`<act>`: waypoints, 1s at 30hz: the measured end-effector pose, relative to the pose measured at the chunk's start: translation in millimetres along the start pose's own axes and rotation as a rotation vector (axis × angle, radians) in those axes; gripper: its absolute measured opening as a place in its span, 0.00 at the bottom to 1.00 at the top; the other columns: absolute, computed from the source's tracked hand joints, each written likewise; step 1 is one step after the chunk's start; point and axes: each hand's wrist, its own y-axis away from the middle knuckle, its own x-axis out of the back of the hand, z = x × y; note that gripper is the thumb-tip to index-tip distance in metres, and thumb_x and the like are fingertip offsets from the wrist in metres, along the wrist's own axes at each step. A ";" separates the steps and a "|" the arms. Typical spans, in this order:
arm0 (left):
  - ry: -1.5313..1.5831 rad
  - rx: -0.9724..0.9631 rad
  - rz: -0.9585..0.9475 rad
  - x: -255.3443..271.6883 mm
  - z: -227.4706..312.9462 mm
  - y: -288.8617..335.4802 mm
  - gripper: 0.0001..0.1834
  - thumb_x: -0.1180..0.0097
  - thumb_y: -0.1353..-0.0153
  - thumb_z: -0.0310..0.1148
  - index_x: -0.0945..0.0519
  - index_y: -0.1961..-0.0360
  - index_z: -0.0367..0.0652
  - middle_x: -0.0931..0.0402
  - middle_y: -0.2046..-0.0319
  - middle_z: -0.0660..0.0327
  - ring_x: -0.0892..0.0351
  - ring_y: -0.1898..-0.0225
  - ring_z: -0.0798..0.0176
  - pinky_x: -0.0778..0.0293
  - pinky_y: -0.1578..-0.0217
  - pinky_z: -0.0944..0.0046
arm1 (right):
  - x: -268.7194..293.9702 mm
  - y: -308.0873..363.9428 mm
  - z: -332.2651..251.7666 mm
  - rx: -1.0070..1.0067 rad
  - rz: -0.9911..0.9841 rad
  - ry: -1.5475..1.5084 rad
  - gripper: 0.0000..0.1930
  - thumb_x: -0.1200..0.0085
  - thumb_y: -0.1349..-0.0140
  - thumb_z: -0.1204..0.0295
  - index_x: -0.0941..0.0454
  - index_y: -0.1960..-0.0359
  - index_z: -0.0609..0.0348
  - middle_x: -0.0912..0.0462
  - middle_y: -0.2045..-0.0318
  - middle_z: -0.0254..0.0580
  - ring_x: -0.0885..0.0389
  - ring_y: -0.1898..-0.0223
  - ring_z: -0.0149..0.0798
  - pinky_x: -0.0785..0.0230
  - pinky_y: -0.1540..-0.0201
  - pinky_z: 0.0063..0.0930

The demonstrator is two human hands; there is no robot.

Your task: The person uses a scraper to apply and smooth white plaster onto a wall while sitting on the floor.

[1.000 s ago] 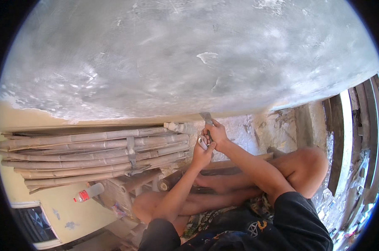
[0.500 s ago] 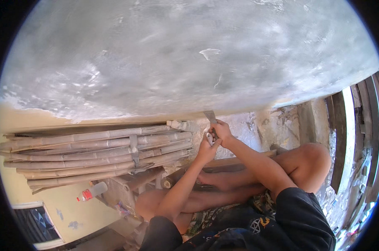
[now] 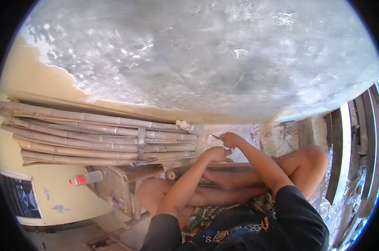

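Note:
My right hand point(image 3: 232, 141) is closed round a putty knife point(image 3: 217, 137), its narrow metal blade pointing left. Just below and to its left is my left hand point(image 3: 216, 154), back upward and fingers curled; what it holds, if anything, is hidden under it. Both hands are held in front of my crossed legs, a short way below the lower edge of the wall's grey skim-coated area point(image 3: 189, 62). That surface is patchy, with whitish smears and a small pale raised flake point(image 3: 241, 53).
A tied bundle of bamboo poles point(image 3: 93, 138) lies along the wall at left. Below it are a plastic bottle with a red label point(image 3: 85, 178) and a wooden frame point(image 3: 116, 178). Wooden planks point(image 3: 338, 154) stand at right. Bare cream wall point(image 3: 39, 79) borders the grey coat.
Both hands have come down from the wall's lower edge, and the putty knife's blade has swung from upward to leftward. The left hand has turned back upward. The view has shifted left.

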 end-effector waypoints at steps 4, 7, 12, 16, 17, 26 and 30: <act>0.157 -0.035 0.199 1.6 15.4 27.3 0.31 0.51 0.46 0.54 0.31 0.48 0.41 0.26 0.59 0.44 0.26 0.56 0.45 0.32 0.54 0.53 | -3.0 0.7 -2.6 0.168 0.156 0.028 0.20 0.51 0.58 0.72 0.25 0.58 0.53 0.22 0.63 0.55 0.24 0.60 0.56 0.31 0.57 0.41; 0.339 -0.006 0.312 12.6 -5.3 48.8 0.34 0.50 0.46 0.52 0.31 0.49 0.32 0.30 0.51 0.41 0.31 0.48 0.46 0.37 0.46 0.58 | -3.7 18.0 2.5 0.215 0.217 0.070 0.20 0.51 0.57 0.71 0.25 0.58 0.56 0.22 0.62 0.54 0.23 0.60 0.55 0.30 0.58 0.40; 0.815 0.196 0.661 24.2 -50.8 65.6 0.33 0.44 0.47 0.51 0.29 0.51 0.30 0.26 0.56 0.48 0.24 0.60 0.56 0.28 0.60 0.62 | 27.7 89.6 -9.0 -0.116 -0.071 0.487 0.15 0.53 0.53 0.71 0.21 0.64 0.62 0.20 0.65 0.55 0.21 0.61 0.51 0.28 0.57 0.39; 1.104 0.330 0.938 41.2 -72.2 43.8 0.24 0.35 0.52 0.43 0.24 0.60 0.33 0.24 0.70 0.59 0.25 0.72 0.68 0.28 0.76 0.68 | 35.0 141.7 -22.2 -0.154 0.032 0.479 0.14 0.53 0.53 0.71 0.21 0.66 0.62 0.20 0.65 0.55 0.21 0.60 0.51 0.28 0.57 0.41; 1.100 0.331 0.951 39.9 -81.0 29.1 0.24 0.35 0.52 0.43 0.24 0.60 0.33 0.24 0.70 0.59 0.25 0.72 0.68 0.28 0.76 0.68 | 32.1 152.0 -27.8 -0.124 0.140 0.376 0.13 0.52 0.53 0.72 0.21 0.66 0.61 0.20 0.64 0.55 0.21 0.59 0.51 0.29 0.57 0.41; 1.804 0.412 1.560 44.0 -36.7 -74.8 0.13 0.40 0.46 0.35 0.24 0.66 0.34 0.24 0.72 0.60 0.25 0.73 0.67 0.28 0.73 0.67 | -20.6 115.8 3.4 -0.149 0.065 0.265 0.14 0.51 0.52 0.69 0.21 0.65 0.61 0.20 0.64 0.53 0.21 0.60 0.50 0.28 0.58 0.40; 1.725 0.412 1.707 45.8 -55.0 -108.0 0.12 0.48 0.42 0.29 0.26 0.60 0.32 0.24 0.63 0.58 0.24 0.66 0.64 0.27 0.65 0.66 | -17.3 106.3 0.9 -0.166 0.051 0.184 0.14 0.50 0.51 0.68 0.21 0.65 0.61 0.20 0.63 0.53 0.20 0.60 0.49 0.27 0.59 0.40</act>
